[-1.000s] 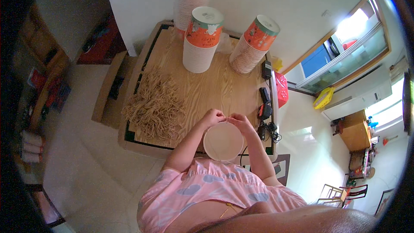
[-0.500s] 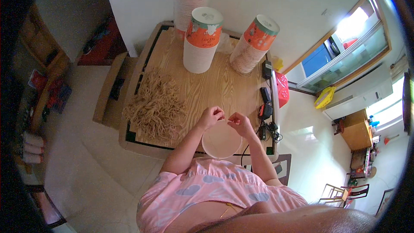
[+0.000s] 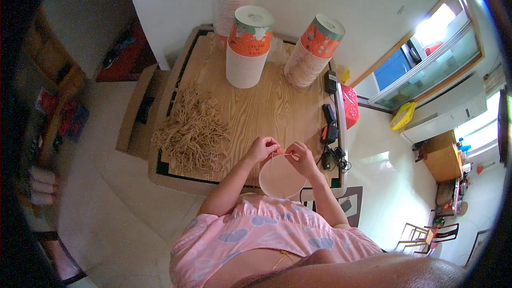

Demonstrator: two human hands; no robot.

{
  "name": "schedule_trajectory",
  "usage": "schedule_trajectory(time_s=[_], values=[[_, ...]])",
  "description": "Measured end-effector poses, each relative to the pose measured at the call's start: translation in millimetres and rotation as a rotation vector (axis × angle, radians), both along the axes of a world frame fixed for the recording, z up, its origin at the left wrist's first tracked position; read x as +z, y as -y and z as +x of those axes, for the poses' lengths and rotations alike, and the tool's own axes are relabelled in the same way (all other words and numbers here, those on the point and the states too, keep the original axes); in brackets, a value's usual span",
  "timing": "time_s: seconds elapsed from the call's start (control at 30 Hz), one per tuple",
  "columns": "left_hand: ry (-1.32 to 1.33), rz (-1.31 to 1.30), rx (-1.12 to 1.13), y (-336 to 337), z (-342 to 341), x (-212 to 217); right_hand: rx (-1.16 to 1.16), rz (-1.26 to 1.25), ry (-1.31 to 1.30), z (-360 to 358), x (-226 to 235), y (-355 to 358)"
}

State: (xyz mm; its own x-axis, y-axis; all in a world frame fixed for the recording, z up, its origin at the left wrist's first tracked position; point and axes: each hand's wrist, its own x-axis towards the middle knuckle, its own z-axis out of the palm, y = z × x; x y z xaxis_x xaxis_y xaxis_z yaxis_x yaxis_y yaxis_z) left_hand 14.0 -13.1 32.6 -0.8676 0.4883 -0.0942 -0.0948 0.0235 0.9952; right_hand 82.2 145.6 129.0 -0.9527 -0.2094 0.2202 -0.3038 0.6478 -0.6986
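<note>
Since the earlier picture the hands have hardly moved, staying together over the round paper bowl (image 3: 281, 177) at the near edge of the desk (image 3: 266, 106). The left hand (image 3: 261, 148) and the right hand (image 3: 302, 159) each have their grip pinched shut on a thin piece of string (image 3: 287, 154) at the bowl's far rim. A big pile of tan strings (image 3: 193, 130) lies to the left, two tall stacks of paper cups (image 3: 248, 47) (image 3: 313, 49) stand at the back, and black chargers (image 3: 329, 128) sit by the right edge, all well clear of the hands.
</note>
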Motion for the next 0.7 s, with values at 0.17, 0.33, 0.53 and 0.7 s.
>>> schedule_trajectory(time_s=[0.17, 0.33, 0.53, 0.7], values=[[0.034, 0.008, -0.054, 0, 6, 23, -0.026, 0.039, -0.046, 2, 4, 7], [0.035, -0.029, -0.013, 0, 5, 15, -0.002, 0.147, -0.184, -1, -1, 12], [0.07, -0.006, 0.026, -2, 5, 7, -0.096, -0.147, 0.109, -2, -9, 6], [0.086, -0.002, 0.042, -4, 11, 29, -0.192, -0.14, 0.46, -19, -20, -6]])
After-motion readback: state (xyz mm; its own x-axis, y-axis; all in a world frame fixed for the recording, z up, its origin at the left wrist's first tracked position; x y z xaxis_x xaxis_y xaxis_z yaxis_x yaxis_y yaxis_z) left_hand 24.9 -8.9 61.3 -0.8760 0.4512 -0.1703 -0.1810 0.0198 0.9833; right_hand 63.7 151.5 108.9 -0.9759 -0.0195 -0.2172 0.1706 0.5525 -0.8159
